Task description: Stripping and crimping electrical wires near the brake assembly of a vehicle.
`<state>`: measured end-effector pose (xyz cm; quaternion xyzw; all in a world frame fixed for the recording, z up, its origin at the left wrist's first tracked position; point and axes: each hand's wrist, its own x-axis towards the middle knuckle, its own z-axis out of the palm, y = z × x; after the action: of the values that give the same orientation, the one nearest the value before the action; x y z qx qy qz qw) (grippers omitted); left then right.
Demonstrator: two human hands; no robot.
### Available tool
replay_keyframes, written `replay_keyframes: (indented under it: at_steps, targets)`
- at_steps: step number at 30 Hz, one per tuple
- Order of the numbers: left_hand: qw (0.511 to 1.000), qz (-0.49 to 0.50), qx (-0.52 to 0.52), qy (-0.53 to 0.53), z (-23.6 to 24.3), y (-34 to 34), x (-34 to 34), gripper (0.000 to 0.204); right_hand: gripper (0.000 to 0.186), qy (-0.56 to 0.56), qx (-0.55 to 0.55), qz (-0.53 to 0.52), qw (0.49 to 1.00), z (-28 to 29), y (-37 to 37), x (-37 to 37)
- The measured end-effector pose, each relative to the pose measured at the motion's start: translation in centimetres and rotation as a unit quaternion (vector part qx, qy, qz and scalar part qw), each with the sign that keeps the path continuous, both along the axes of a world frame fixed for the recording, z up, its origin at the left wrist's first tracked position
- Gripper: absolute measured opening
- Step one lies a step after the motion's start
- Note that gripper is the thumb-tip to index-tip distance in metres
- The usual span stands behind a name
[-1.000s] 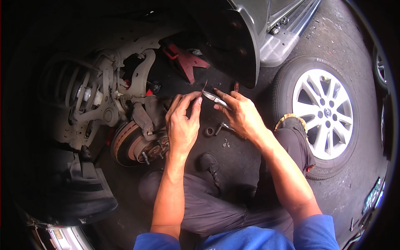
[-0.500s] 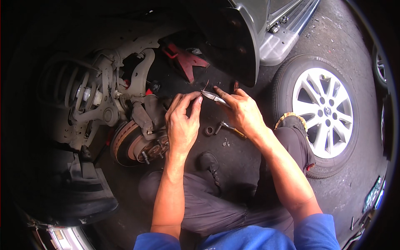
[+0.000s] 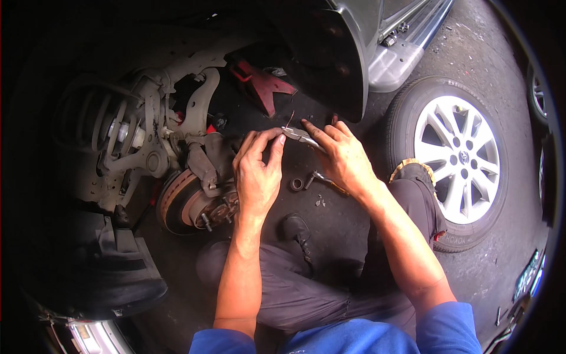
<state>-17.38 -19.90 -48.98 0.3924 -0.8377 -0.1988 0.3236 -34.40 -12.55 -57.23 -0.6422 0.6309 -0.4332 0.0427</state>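
Note:
My right hand (image 3: 349, 158) is wrapped round a pair of silver pliers (image 3: 302, 137), its forefinger stretched out above them. The jaws meet the fingertips of my left hand (image 3: 259, 171), whose thumb and forefinger pinch a thin, coppery wire-like piece (image 3: 290, 120). One end of it sticks up past the jaws; the rest is hidden by the fingers. Left of my hands is the bare brake disc (image 3: 177, 200) with its hub and wheel studs (image 3: 206, 222).
Beyond my hands stands a red jack stand (image 3: 268, 88). A socket (image 3: 296, 184) and a ratchet-like tool (image 3: 321, 178) lie on the floor below the pliers. The removed wheel (image 3: 401, 118) lies at right. Suspension arms (image 3: 154, 127) and a coil spring (image 3: 101, 124) are at left.
The wire-like piece and the plier jaws have shifted and turned slightly at my left fingertips. My right fingers have moved a little on the pliers; both arms stay nearly in place.

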Motion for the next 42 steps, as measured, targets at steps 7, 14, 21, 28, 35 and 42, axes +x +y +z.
replay_keyframes:
  at_steps: [7, 14, 21, 28, 35, 42]
  targets:
    - [1.000, -0.003, 0.015, 0.020, -0.37, -0.20, 0.05, 0.017, 0.068, 0.011, 0.012, 0.001, 1.000, 0.36, 0.06, -0.32]
    - [0.999, 0.010, 0.036, 0.035, -0.87, -0.52, 0.43, 0.021, 0.068, -0.005, 0.003, 0.015, 1.000, 0.88, 0.15, -0.19]
    - [0.996, 0.017, 0.069, 0.054, -0.75, -0.33, 0.31, 0.022, 0.071, -0.008, 0.016, 0.023, 1.000, 0.91, 0.30, -0.29]
    - [0.997, 0.007, 0.058, 0.052, -0.94, -0.46, 0.39, 0.022, 0.072, -0.009, 0.003, 0.025, 1.000, 0.44, 0.20, -0.45]
    - [0.997, 0.010, 0.057, 0.042, -0.71, -0.37, 0.32, 0.021, 0.072, -0.013, 0.002, 0.026, 1.000, 0.20, 0.19, -0.43]
    - [0.997, 0.004, 0.057, 0.046, -1.04, -0.57, 0.50, 0.023, 0.070, -0.018, 0.005, 0.027, 0.999, 0.56, 0.31, -0.38]
